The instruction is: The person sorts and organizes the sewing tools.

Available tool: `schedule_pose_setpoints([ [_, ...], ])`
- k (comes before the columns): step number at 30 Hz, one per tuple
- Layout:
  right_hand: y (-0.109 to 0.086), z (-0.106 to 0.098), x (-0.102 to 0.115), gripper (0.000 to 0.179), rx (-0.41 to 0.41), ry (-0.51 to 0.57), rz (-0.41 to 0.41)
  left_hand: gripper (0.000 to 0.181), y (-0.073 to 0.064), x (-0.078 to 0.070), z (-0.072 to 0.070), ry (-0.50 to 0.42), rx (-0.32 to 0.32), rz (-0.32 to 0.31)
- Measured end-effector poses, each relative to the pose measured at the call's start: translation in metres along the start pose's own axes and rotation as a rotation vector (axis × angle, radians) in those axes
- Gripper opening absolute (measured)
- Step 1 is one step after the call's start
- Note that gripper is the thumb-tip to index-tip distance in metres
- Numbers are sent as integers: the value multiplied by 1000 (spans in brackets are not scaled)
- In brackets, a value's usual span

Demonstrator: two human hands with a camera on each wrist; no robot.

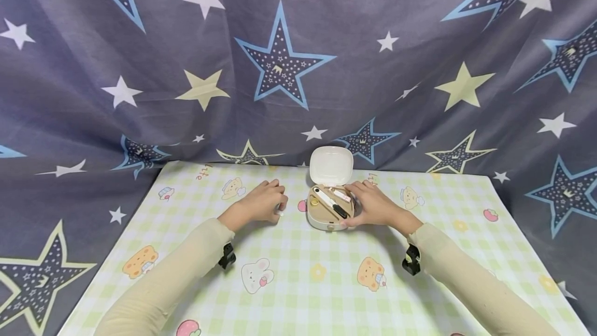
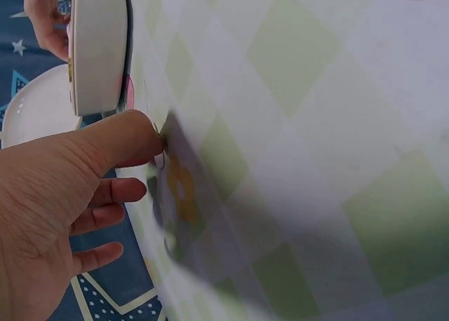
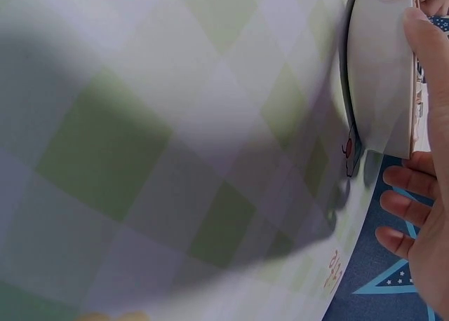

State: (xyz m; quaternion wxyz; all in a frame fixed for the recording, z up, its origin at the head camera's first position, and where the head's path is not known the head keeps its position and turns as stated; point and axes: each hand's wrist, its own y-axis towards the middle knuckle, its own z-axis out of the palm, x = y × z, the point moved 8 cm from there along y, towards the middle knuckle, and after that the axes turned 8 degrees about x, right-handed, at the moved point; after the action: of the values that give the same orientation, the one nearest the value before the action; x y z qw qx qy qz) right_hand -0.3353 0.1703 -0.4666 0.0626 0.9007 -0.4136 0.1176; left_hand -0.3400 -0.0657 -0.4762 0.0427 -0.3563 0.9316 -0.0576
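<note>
A small white sewing-kit box [image 1: 318,222] stands on the table with its white lid [image 1: 331,166] raised at the back. In its tan insert lie a white tool with a black end [image 1: 332,203], a gold ring [image 1: 314,201] and a small white-and-pink piece [image 1: 342,195]. My right hand [image 1: 375,205] grips the box's right side, thumb [image 3: 425,37] on the front rim and fingers toward the back. Left of the box, my left hand [image 1: 262,202] pinches a thin needle-like thing low over the tablecloth; its kind I cannot tell.
A green-and-white checked cloth [image 1: 298,284] with cartoon prints covers the table. Behind it hangs a dark curtain with stars [image 1: 373,87], meeting the table's back edge just beyond the lid. Black bands [image 1: 227,256] sit on both wrists.
</note>
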Motion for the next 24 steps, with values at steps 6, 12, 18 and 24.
schedule_pose_setpoints([
  [6, 0, -3, 0, 102, 1, 5, 2, 16, 3, -2, -1, -7, -5, 19],
  [12, 1, -3, -3, 102, 0, -5, 1, 15, 6, -4, -3, -1, -9, 38],
  [18, 3, -3, -4, 103, -3, -13, -3, 15, 9, -4, -1, 18, -11, 37],
  [24, 1, 0, -1, 103, -12, -3, -10, 16, 5, -6, 1, -10, -7, 29],
])
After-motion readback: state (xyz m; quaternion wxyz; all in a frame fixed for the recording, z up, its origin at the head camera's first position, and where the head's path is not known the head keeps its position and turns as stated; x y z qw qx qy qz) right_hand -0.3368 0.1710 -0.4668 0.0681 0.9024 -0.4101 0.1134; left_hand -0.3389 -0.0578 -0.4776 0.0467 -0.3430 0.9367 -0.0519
